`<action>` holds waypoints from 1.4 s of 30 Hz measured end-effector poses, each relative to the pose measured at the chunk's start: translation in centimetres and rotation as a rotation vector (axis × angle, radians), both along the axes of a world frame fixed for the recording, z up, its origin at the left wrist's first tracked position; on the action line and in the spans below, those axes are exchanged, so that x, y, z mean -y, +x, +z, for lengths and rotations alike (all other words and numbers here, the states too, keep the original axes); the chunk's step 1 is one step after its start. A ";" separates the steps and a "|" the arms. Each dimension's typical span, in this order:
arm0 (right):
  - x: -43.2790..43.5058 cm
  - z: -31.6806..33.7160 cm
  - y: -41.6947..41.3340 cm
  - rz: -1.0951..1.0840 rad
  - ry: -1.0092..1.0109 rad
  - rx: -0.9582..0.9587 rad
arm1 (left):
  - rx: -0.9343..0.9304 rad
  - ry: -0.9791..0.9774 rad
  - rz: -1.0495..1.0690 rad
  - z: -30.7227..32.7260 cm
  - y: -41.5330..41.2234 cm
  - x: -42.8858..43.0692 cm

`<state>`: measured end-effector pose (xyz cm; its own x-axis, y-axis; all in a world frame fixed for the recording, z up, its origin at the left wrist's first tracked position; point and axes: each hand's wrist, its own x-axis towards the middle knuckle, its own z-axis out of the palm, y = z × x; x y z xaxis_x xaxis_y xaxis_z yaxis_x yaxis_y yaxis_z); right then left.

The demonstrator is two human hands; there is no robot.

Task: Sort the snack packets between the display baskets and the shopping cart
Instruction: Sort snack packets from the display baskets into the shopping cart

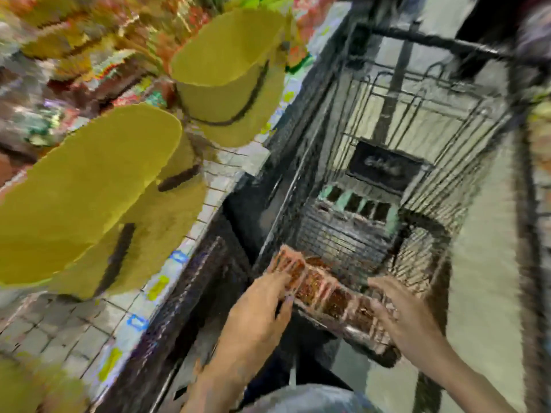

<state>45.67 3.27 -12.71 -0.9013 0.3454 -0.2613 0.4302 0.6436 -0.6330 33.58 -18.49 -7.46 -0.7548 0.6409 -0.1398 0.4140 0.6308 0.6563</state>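
While the picture is smeared by motion, I can still read the main layout:

Packet strip: a reddish strip of joined snack packets (325,296) lies across the near end of the shopping cart (417,138), at its rim; I count about 5 pouches, though blur makes that unsure.

Long axis: it runs from upper left to lower right, crosswise to my forearms.

Left hand (256,311): its fingers rest on the strip's upper-left end, spread a little and curled over the edge; I judge this a grip, but the blur stops me confirming it.

Right hand (396,311): it sits at the lower-right end, fingers apart and laid over the packets; whether they clamp the strip I cannot tell.

Nearer hand: neither, since each covers 1 end.

Arm pose: both forearms reach forward and slightly inward from the bottom edge, palms down.

Baskets: 2 yellow display baskets (226,73) hang up and to the left, well apart from the strip.

Next move, my judgement: it turns on lifting both ends together, leftward for the baskets.
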 end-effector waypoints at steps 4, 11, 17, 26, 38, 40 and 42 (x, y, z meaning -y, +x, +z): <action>-4.2 -5.3 2.2 -0.207 -0.042 0.109 | 0.039 -0.177 -0.231 -5.1 -1.1 -7.4; -4.9 -13.5 0.8 -0.386 -0.113 0.214 | 0.001 -0.325 -0.594 -17.1 -2.5 -14.5; -4.4 -18.5 -2.4 -0.433 -0.059 0.315 | 0.130 -0.426 -0.680 -26.7 -2.8 -18.2; -5.0 -23.9 -2.8 -0.593 -0.113 0.620 | -0.261 -0.856 -1.021 -33.6 -3.6 -20.1; -4.1 -25.8 -2.8 -0.414 0.158 0.732 | -0.299 -0.806 -1.089 -33.4 -2.9 -21.4; -4.1 -25.7 -2.9 -0.449 0.149 0.717 | -0.301 -0.791 -1.099 -33.2 -3.1 -21.4; -4.2 -25.6 -2.9 -0.449 0.169 0.704 | -0.299 -0.760 -1.100 -33.0 -3.3 -21.4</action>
